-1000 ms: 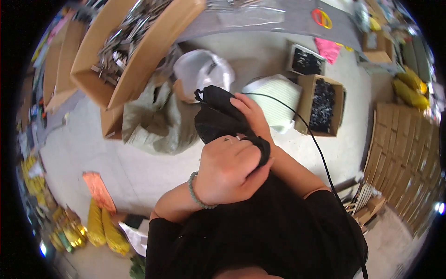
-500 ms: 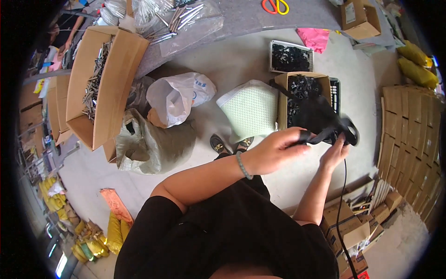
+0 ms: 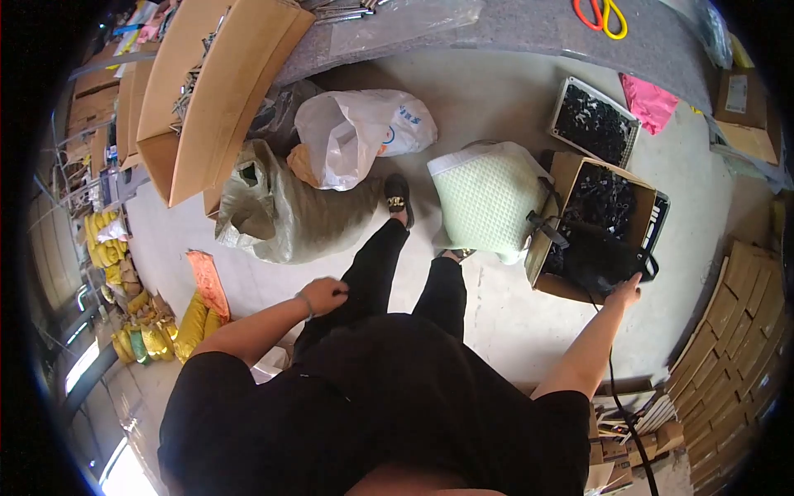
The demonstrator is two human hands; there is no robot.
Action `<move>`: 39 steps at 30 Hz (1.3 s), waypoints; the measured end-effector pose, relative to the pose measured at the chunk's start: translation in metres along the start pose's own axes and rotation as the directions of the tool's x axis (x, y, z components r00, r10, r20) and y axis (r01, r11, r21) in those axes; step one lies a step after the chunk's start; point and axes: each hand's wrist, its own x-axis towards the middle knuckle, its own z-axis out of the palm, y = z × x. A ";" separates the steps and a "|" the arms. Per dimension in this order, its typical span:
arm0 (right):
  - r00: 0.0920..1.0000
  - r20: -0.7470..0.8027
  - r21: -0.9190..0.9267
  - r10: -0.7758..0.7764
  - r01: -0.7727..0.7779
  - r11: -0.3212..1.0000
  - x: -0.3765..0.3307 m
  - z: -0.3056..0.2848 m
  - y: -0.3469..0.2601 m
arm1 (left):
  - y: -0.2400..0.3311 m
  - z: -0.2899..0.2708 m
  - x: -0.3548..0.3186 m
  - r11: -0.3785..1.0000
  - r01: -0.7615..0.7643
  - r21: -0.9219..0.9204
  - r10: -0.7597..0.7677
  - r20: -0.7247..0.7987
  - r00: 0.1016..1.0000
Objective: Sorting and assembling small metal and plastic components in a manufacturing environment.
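The black bag [image 3: 594,255] lay over the near part of the open carton [image 3: 565,287] at right. The left hand [image 3: 324,295], loosely curled, seemed empty, left of the pale green bundle [image 3: 488,198]; the right hand [image 3: 626,291] touched the bag's right end, whether gripping I couldn't tell.

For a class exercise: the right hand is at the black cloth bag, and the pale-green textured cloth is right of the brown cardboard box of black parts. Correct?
Wrong side: the head view shows the pale-green textured cloth left of that cardboard box. The right hand is at the black cloth bag.
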 end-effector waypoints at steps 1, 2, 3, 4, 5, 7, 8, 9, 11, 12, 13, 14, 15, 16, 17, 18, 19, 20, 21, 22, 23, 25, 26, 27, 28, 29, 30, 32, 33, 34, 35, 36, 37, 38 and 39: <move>0.895 -0.110 -0.380 -0.432 0.364 0.850 -0.009 -0.001 0.001 | -0.020 0.003 -0.011 0.995 -0.017 0.099 0.008 0.082 0.997; 0.616 -0.031 -0.715 -0.787 0.537 0.448 -0.020 -0.004 0.001 | -0.029 0.000 -0.024 0.995 -0.024 0.095 0.015 0.093 0.996; 0.487 0.159 -0.653 -0.859 0.704 0.278 -0.057 -0.001 -0.004 | -0.036 -0.005 -0.043 0.999 0.011 0.048 -0.017 0.125 0.992; 0.656 0.346 -0.719 -0.671 0.645 0.260 -0.130 0.011 -0.020 | -0.044 -0.011 -0.058 0.998 0.055 -0.002 -0.054 0.150 0.987; 0.552 0.590 -0.678 -0.589 0.735 0.010 -0.109 -0.019 0.028 | -0.051 -0.027 -0.047 0.999 0.006 0.033 -0.013 0.204 0.979; 0.332 0.933 -0.341 0.138 0.696 0.632 -0.177 -0.050 0.096 | -0.072 -0.049 -0.035 0.999 -0.049 0.016 0.044 0.230 0.972; 0.081 0.914 -0.373 0.396 0.547 0.749 -0.249 -0.058 0.093 | -0.084 -0.056 -0.036 0.997 -0.080 -0.014 0.081 0.237 0.968; 0.115 0.803 -0.521 0.585 0.611 0.596 -0.316 -0.072 0.083 | -0.095 -0.066 -0.034 0.997 -0.078 -0.019 0.080 0.241 0.967; 0.150 0.786 -0.524 0.600 0.676 0.518 -0.392 -0.076 0.069 | -0.118 -0.088 -0.022 0.988 -0.140 0.058 0.116 0.309 0.944; 0.191 0.828 -0.459 0.527 0.771 0.441 -0.420 -0.061 0.052 | -0.131 -0.087 -0.020 0.990 -0.133 0.055 0.110 0.303 0.947; 0.215 0.871 -0.388 0.441 0.853 0.350 -0.439 -0.045 0.036 | -0.146 -0.085 -0.014 0.993 -0.115 0.025 0.101 0.322 0.941; 0.211 0.874 -0.383 0.438 0.854 0.352 -0.453 -0.033 0.023 | -0.155 -0.088 -0.010 0.995 -0.103 -0.002 0.097 0.349 0.932; 0.129 0.894 -0.286 0.430 0.902 0.324 -0.464 -0.024 0.012 | -0.151 -0.100 -0.016 0.991 -0.117 -0.060 0.130 0.327 0.936; 0.038 0.906 -0.177 0.422 0.938 0.297 -0.472 -0.015 0.003 | -0.149 -0.110 -0.029 0.992 -0.114 -0.053 0.125 0.324 0.938; 0.030 0.908 -0.171 0.418 0.937 0.305 -0.473 -0.008 -0.008 | -0.146 -0.115 -0.046 0.964 -0.075 -0.255 0.165 0.352 0.921; -0.101 0.851 -0.149 0.515 0.894 0.422 -0.468 -0.003 -0.019 | -0.145 -0.127 -0.064 0.898 -0.020 -0.439 0.202 0.372 0.906; -0.238 0.772 -0.150 0.590 0.833 0.532 -0.467 -0.003 -0.029 | -0.140 -0.136 -0.076 0.910 0.001 -0.414 0.171 0.378 0.910; -0.299 0.715 -0.210 0.632 0.770 0.603 -0.467 0.002 -0.042 | -0.134 -0.143 -0.079 0.920 0.019 -0.391 0.144 0.382 0.913; -0.344 0.703 -0.196 0.623 0.748 0.635 -0.464 0.009 -0.054 | -0.135 -0.151 -0.075 0.934 0.013 -0.356 0.144 0.411 0.900; -0.281 0.574 -0.375 0.769 0.745 0.552 -0.474 0.022 -0.081 | -0.137 -0.153 -0.068 0.947 0.008 -0.320 0.142 0.441 0.886; -0.346 0.628 -0.291 0.697 0.727 0.622 -0.467 0.028 -0.084 | -0.134 -0.159 -0.057 0.953 -0.035 -0.302 0.181 0.471 0.864; -0.374 0.512 -0.342 0.774 0.737 0.582 -0.464 0.045 -0.100 | -0.128 -0.163 -0.041 0.961 -0.083 -0.264 0.214 0.519 0.828; -0.375 0.486 -0.300 0.790 0.777 0.553 -0.468 0.068 -0.124 | -0.126 -0.162 -0.041 0.943 -0.086 -0.320 0.229 0.442 0.867; -0.393 0.462 -0.221 0.795 0.817 0.532 -0.461 0.086 -0.122 | -0.121 -0.163 -0.037 0.919 -0.102 -0.382 0.248 0.356 0.901; -0.401 0.437 -0.138 0.805 0.855 0.500 -0.448 0.107 -0.119 | -0.108 -0.169 -0.025 0.918 -0.114 -0.380 0.260 0.360 0.896; -0.437 0.461 -0.115 0.772 0.834 0.540 -0.441 0.134 -0.120 | -0.089 -0.175 -0.014 0.940 -0.028 -0.339 0.161 0.370 0.915; -0.465 0.479 -0.095 0.744 0.816 0.571 -0.436 0.160 -0.128 | -0.073 -0.179 -0.003 0.950 0.055 -0.306 0.068 0.378 0.923; -0.308 0.457 0.147 0.835 0.951 0.270 -0.449 0.225 -0.159 | -0.078 -0.157 0.047 0.950 0.016 -0.311 0.097 0.344 0.934; -0.212 0.411 0.254 0.887 0.961 0.112 -0.447 0.254 -0.164 | -0.080 -0.144 0.083 0.949 -0.039 -0.312 0.142 0.317 0.938; -0.109 0.379 0.373 0.919 0.927 -0.044 -0.432 0.293 -0.161 | -0.080 -0.130 0.127 0.947 -0.089 -0.308 0.178 0.275 0.945; -0.207 0.463 0.069 0.862 0.978 0.197 -0.399 0.329 -0.159 | -0.072 -0.113 0.176 0.944 -0.149 -0.295 0.227 0.252 0.941; -0.265 0.552 -0.211 0.791 0.873 0.440 -0.364 0.355 -0.159 | -0.056 -0.104 0.233 0.935 -0.186 -0.303 0.263 0.236 0.935; -0.183 0.570 -0.319 0.801 0.849 0.421 -0.331 0.377 -0.169 | -0.046 -0.069 0.261 0.922 -0.227 -0.315 0.303 0.220 0.927; -0.088 0.589 -0.434 0.804 0.804 0.406 -0.294 0.397 -0.172 | 0.033 -0.158 0.253 0.899 -0.345 -0.272 0.362 0.016 0.932; -0.083 0.562 -0.408 0.823 0.838 0.362 -0.287 0.405 -0.170 | 0.045 -0.144 0.288 0.961 -0.191 -0.200 0.177 -0.086 0.980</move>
